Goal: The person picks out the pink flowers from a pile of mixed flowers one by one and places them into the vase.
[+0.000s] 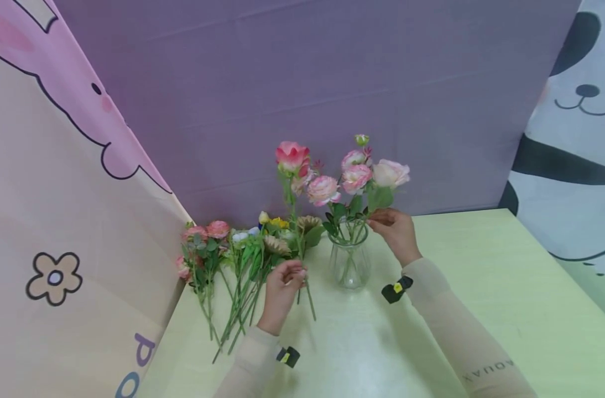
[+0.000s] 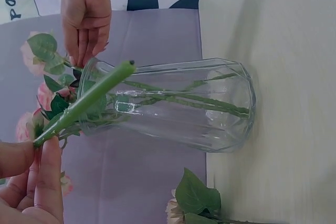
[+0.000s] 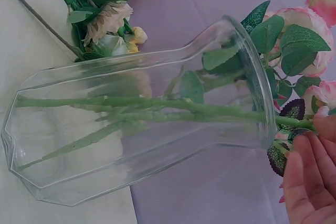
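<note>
My left hand (image 1: 282, 287) pinches the long green stem of a deep pink flower (image 1: 292, 157), held upright left of the vase. In the left wrist view the lower end of this stem (image 2: 97, 94) overlaps the vase mouth. The clear glass vase (image 1: 336, 265) stands upright on the table with pink-and-white flowers (image 1: 356, 178) in it, their stems crossing inside. At the right of its rim, my right hand (image 1: 396, 229) pinches the stem (image 3: 294, 123) of a pale pink rose (image 1: 391, 173). That stem runs down into the glass in the right wrist view.
Left of the vase lie a bunch of pink flowers (image 1: 218, 229) and a pile of mixed flowers with green stems (image 1: 243, 293). A beige flower (image 1: 276, 245) is among them. A purple backdrop (image 1: 282, 83) rises behind the pale table (image 1: 481, 276), with a printed panel at each side.
</note>
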`<move>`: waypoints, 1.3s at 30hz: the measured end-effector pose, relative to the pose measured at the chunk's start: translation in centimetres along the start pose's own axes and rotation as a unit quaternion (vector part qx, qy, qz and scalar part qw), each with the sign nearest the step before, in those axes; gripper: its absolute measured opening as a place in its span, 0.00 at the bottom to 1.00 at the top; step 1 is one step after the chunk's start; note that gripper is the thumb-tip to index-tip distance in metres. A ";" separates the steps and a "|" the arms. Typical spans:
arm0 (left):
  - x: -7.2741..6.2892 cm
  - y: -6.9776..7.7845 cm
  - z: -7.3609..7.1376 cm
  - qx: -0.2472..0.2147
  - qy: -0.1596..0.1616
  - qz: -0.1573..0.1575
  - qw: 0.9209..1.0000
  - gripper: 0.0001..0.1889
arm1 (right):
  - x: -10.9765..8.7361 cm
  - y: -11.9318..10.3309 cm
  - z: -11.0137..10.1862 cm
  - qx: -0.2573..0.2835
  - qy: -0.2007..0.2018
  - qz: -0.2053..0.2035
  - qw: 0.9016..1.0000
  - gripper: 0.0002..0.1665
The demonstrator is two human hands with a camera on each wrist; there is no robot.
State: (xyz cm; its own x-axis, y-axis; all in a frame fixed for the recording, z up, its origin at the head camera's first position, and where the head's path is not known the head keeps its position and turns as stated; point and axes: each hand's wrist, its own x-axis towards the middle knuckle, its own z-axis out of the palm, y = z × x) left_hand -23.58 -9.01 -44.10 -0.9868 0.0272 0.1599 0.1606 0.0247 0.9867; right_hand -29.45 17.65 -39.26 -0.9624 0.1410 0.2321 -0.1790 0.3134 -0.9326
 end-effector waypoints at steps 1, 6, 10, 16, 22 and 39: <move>0.0 0.1 0.1 -0.003 -0.001 -0.001 1.000 0.12 | 0.0 0.0 0.0 -0.003 0.002 0.000 1.000 0.17; -0.1 0.0 0.8 -0.010 -0.005 -0.013 1.000 0.11 | -0.1 0.0 -0.2 0.009 0.007 -0.003 1.000 0.19; -0.2 0.0 1.2 -0.015 -0.010 -0.014 1.000 0.11 | -0.3 -0.3 -0.3 0.031 0.013 0.003 0.999 0.20; -0.6 1.1 1.6 -0.014 -0.026 -0.016 0.999 0.10 | -0.8 -0.9 -0.5 0.053 0.023 -0.003 0.998 0.21; -0.7 1.2 2.0 -0.011 -0.028 -0.019 0.999 0.10 | -1.3 -1.6 -0.3 0.084 0.080 -0.015 0.993 0.23; -1.3 1.2 3.5 -0.023 -0.035 0.009 0.999 0.12 | -4.5 -2.0 2.3 0.213 0.211 -0.134 0.944 0.22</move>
State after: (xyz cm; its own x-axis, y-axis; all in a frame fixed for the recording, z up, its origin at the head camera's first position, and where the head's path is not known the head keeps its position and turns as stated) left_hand -21.99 -5.49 -43.27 -0.9796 0.0969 0.1762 0.1749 -0.0215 0.9843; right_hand -25.22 14.27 -39.09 -0.7194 0.5005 0.4816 -0.5575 -0.0025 -0.8302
